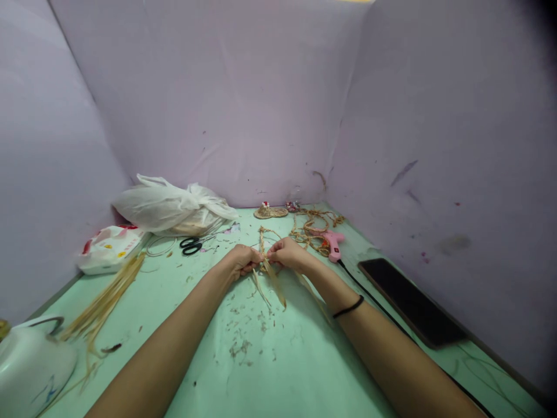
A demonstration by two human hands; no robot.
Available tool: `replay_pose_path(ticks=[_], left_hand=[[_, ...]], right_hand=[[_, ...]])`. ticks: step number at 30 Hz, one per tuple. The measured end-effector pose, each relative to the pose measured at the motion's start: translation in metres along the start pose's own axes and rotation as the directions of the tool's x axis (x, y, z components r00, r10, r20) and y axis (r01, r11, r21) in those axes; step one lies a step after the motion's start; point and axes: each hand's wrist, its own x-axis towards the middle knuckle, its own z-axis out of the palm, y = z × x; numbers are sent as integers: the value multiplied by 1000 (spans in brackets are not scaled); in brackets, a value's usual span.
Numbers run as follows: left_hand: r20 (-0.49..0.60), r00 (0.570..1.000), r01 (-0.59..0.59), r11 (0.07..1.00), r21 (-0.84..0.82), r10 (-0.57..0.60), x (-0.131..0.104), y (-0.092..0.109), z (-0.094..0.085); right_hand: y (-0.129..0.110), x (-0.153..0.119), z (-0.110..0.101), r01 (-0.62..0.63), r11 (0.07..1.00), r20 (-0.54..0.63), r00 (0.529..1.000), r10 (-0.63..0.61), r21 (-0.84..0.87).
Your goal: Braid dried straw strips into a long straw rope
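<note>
A braided straw cord (262, 238) lies upright in the middle of the green table, and its loose strands (276, 285) fan out towards me. My left hand (244, 259) pinches the braid's lower end from the left side. From the right, my right hand (284, 253) grips the strands with bent fingers, close beside the left one. The fingertips of both hands nearly meet at the cord. A black band (348, 306) circles my right wrist.
Black scissors (190, 246), a white plastic bag (174, 206), a tissue pack (111, 247) and loose straw (108, 296) lie left. Rightward are coiled braid (314, 223), a pink glue gun (334, 246) with its cable and a dark phone (411, 302). A woven sole (270, 213) sits behind.
</note>
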Motion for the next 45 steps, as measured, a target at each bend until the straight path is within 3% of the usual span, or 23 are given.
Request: replay_pose_path(ticks=[11,15,18,21,25,29,33,37,42,45], left_hand=[[-16,1000,-7,1000,-18,7,-1,0,2],[-20,1000,-2,1000,-7,2,0,-1,3],[-26,1000,-9,1000,0,9,0,-1,3],[-52,998,-25,999,33,27,0,-2,4],[-59,997,-39,997,63,43,0,-3,5],[-105,992,-55,994,98,65,-3,1,9],[-192,979,-36,989,145,64,-3,3,18],[-235,959,-94,959,269,160,3,-1,22],[-97,977,-156,951,266,188,5,-1,14],[-29,981,-179,958,223,190,5,1,8]], right_hand=[[-11,-8,3,-170,938,56,985,161,301],[-6,-4,3,-199,928,84,980,182,316],[-3,-1,4,-160,968,47,987,154,196],[-2,0,3,-63,992,-54,997,58,-105],[-6,-4,3,71,874,-89,988,-130,-481],[-12,-9,4,36,798,-147,977,-154,-602],[-16,-11,5,-49,820,-153,987,-47,-571],[-17,-11,2,32,836,-3,999,-40,-547],[-12,-7,-2,66,940,188,982,-3,-333],[-9,-3,-1,31,982,177,984,3,-186]])
